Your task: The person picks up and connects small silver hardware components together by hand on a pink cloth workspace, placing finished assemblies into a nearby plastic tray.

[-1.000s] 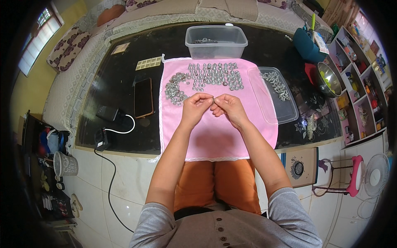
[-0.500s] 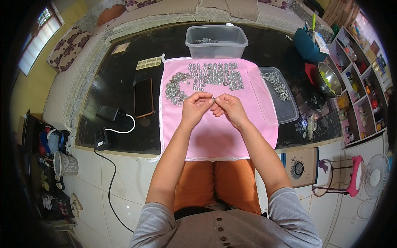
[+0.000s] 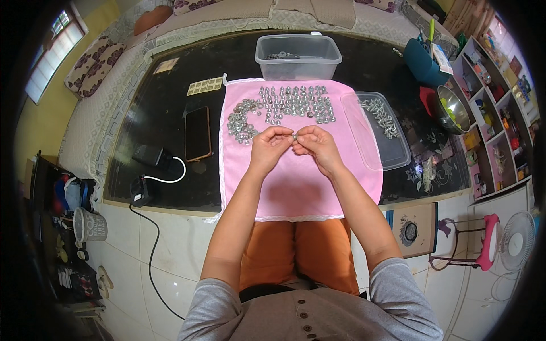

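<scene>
My left hand (image 3: 268, 146) and my right hand (image 3: 316, 145) meet fingertip to fingertip over a pink cloth (image 3: 301, 182) spread on a dark glass table (image 3: 159, 113). Between the fingertips of both hands sits one small silver metal piece (image 3: 294, 136). Beyond my hands, several small silver pieces (image 3: 296, 104) lie in loose rows on the cloth. A heap of silver rings (image 3: 240, 121) lies at the cloth's far left.
A clear plastic box (image 3: 297, 57) stands behind the cloth. A clear lid (image 3: 384, 133) with more silver pieces lies to the right. A black phone (image 3: 197, 133), charger and white cable (image 3: 153, 165) lie left. A steel bowl (image 3: 452, 109) sits far right.
</scene>
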{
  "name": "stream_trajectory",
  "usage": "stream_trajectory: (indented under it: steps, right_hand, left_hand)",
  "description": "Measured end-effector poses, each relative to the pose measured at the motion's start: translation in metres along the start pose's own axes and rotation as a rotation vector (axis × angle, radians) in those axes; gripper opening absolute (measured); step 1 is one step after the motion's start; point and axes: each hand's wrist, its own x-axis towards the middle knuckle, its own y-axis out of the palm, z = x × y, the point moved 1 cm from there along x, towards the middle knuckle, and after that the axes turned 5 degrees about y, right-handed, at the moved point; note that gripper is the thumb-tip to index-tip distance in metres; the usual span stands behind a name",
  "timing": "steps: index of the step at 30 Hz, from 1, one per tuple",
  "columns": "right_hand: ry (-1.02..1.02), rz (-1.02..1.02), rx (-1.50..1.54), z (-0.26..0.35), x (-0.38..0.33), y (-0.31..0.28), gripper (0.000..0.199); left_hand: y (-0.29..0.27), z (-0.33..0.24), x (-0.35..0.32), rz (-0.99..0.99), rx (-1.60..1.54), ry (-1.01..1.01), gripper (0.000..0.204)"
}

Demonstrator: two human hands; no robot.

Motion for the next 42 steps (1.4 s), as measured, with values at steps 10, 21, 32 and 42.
stream_trajectory:
  steps: [10, 21, 32, 42]
  right_hand:
    - [0.02, 0.023, -0.026, 0.0016, -0.0007, 0.0005, 0.012]
    - [0.041, 0.026, -0.055, 0.0, 0.0006, -0.0002, 0.012]
    - [0.033, 0.038, -0.051, 0.0008, 0.0005, 0.0007, 0.01]
    - [0.033, 0.034, -0.061, 0.0004, 0.0008, 0.0004, 0.01]
  left_hand:
    - [-0.0005, -0.0004, -0.0006, -0.014, 0.0, -0.006, 0.014]
    - [0.0003, -0.0034, -0.001, -0.017, 0.016, -0.041, 0.016]
    - [-0.0019, 0.0018, -0.001, -0.005, 0.042, 0.038, 0.017]
    - [0.0017, -0.0049, -0.0018, -0.02, 0.074, 0.012, 0.016]
